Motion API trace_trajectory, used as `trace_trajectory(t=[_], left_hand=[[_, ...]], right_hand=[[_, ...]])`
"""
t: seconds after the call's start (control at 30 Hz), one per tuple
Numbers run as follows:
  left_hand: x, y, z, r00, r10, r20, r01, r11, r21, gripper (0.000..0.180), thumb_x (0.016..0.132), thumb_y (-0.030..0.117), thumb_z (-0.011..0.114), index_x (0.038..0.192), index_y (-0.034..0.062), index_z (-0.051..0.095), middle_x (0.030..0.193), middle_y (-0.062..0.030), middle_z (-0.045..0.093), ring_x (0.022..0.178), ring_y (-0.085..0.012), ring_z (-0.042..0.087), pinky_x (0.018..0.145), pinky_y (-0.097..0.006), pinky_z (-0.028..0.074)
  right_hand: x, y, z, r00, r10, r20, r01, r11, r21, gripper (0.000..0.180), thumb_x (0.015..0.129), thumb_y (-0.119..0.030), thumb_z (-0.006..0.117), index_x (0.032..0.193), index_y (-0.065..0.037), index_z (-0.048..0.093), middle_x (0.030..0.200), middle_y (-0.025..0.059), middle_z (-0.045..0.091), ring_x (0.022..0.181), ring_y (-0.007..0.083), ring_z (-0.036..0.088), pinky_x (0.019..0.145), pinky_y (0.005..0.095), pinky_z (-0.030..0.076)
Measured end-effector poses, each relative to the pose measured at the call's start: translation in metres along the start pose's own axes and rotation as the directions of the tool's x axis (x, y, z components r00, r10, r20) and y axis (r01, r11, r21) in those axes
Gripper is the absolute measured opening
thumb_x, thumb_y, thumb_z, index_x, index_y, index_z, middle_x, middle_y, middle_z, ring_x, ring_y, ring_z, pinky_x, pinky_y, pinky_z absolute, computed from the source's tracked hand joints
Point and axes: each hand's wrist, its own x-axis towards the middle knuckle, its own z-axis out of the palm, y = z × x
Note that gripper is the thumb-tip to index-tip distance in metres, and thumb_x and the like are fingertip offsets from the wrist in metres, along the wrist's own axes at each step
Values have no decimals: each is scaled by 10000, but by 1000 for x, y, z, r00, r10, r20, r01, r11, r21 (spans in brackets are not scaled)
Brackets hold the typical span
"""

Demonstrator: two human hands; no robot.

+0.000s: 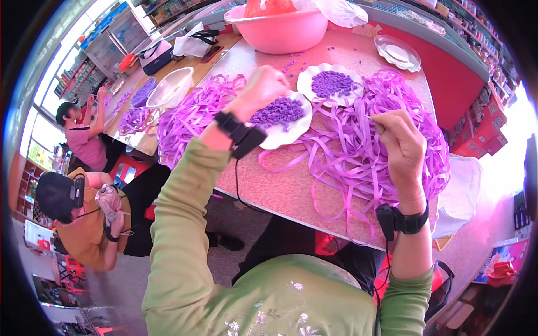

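Observation:
My left hand (262,88) is raised over the table with its fingers curled closed. Below its fingers, purple beads (278,113) fill part of a white scalloped plate (294,132). Whatever that hand holds, if anything, is hidden. Over a big heap of purple ribbons (353,162), my right hand (404,147) has its thumb and fingers pinched together. Ribbon strands lie behind its fingertips, and I cannot make out what is between them. A second white plate (358,84) with purple beads (332,84) stands just beyond the first.
Another ribbon heap (188,120) lies at the table's left. A pink basin (280,33) and a clear dish (399,54) stand at the back. A white bowl (171,88) is on the adjoining table. Two people (84,224) (87,140) sit at left.

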Motion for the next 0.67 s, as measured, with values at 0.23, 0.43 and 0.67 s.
trace_trajectory(t=[0.23, 0.43, 0.67], left_hand=[[64, 23, 79, 992, 24, 125, -60, 955, 292, 204, 689, 192, 667, 750, 2, 710, 759, -229, 666, 758, -368, 683, 697, -445, 536], [64, 28, 107, 1000, 17, -24, -6, 920, 392, 105, 655, 100, 645, 697, 11, 681, 715, -219, 643, 742, -373, 668, 696, -457, 518], [74, 10, 105, 985, 161, -61, -149, 975, 166, 150, 664, 113, 630, 734, 56, 750, 725, -213, 665, 719, -378, 675, 747, -428, 542]], right_hand=[[-2, 12, 1, 974, 203, 105, -205, 979, 15, 178, 866, 50, 598, 1012, 0, 687, 837, 71, 669, 775, 116, 628, 719, 227, 487], [-4, 20, 0, 967, 222, 123, -221, 975, -21, 165, 845, 44, 624, 993, 1, 681, 865, 98, 690, 751, 130, 636, 687, 250, 495], [-2, 20, -4, 963, 254, 94, -252, 967, -31, 146, 850, 19, 623, 980, -7, 685, 875, 111, 697, 741, 168, 651, 688, 267, 503]])
